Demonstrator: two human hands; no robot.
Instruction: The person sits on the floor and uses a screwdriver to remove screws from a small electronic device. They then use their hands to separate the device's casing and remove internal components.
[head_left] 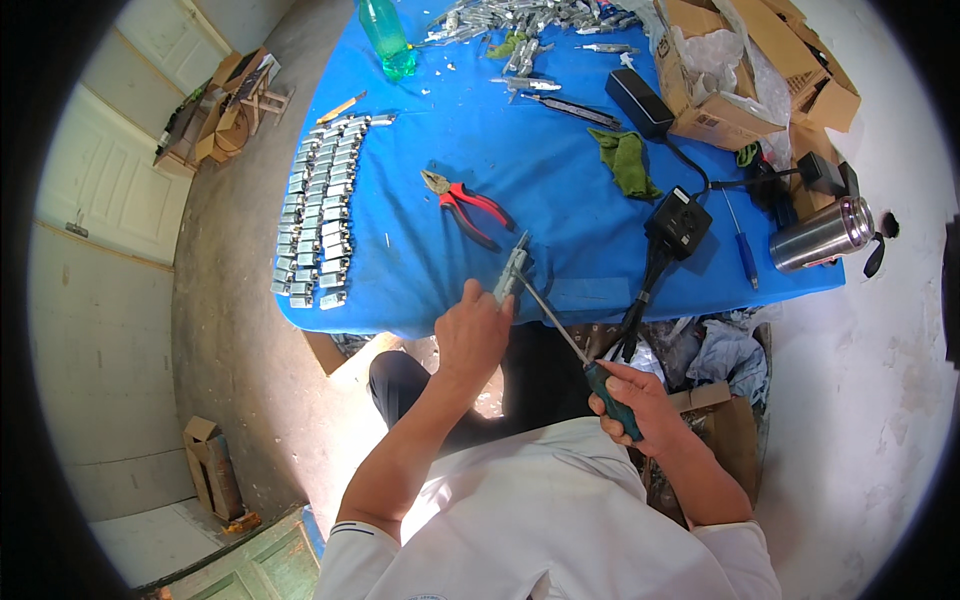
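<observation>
Near the table's front edge, my left hand [473, 328] is closed on a slim grey metal part [511, 274], whose narrow end points away from me. My right hand [646, 408] grips a screwdriver [614, 402] by its dark green handle. The screwdriver's long shaft slants up and left, its tip close beside the metal part; whether they touch I cannot tell. Just beyond my left hand lie pliers [466, 206] with red and black handles, jaws pointing away to the left.
Rows of small metal pieces [324, 215] line the blue table's left side; similar loose parts [530, 18] are heaped at the back. Around them stand a green bottle [386, 40], a cardboard box [715, 115], a black adapter [680, 222] with cables, a blue screwdriver [746, 258] and a steel flask [822, 236].
</observation>
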